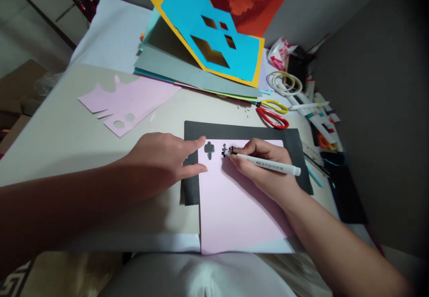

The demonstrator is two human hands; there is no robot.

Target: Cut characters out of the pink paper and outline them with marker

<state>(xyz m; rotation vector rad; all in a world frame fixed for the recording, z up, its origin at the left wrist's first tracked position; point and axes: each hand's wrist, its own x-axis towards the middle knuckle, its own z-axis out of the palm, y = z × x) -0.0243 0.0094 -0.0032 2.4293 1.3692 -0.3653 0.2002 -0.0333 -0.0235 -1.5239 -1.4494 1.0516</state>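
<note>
Marker [268, 166] gripped in the right hand [261, 185], tip working at a small dark shape [224, 150] on the pink paper [241, 212], left hand [157, 158] open, fingers resting by the paper's edge

The left forearm [67, 194] reaches in from the side, and the left hand [161, 158] lies palm down with index finger and thumb spread wide. The right hand [264, 167] curls in a writing grip, its forearm [331, 239] angling up from the lower right.
</note>
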